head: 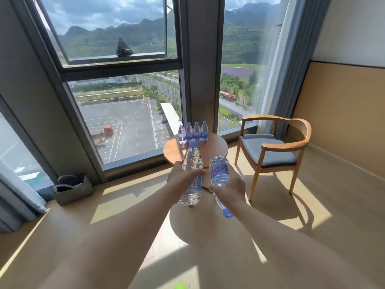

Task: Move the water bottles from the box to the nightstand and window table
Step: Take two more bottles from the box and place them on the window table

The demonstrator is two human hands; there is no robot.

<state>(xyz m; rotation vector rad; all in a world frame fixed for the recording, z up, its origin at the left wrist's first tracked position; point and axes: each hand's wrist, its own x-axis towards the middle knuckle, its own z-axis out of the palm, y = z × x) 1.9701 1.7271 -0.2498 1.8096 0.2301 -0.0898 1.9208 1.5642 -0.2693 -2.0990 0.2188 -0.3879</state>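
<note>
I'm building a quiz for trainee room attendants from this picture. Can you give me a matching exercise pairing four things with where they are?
Things:
1. left hand
2. right hand
3. four water bottles
4. grey bag

Places or states:
A. standing in a row on the round table
B. grips a bottle with its cap pointing away from the person
C. on the floor by the window
D. grips a bottle with its cap pointing toward the person

Pairs: 1-B, 2-D, 3-A, 4-C

Two bottles carried toward window table.
Left hand (183, 176) grips cap-up bottle (191, 174); right hand (229, 188) grips inverted bottle (219, 174). Four bottles (193, 132) stand on round table (216, 149), far edge. Chair (273, 151) right.
</note>
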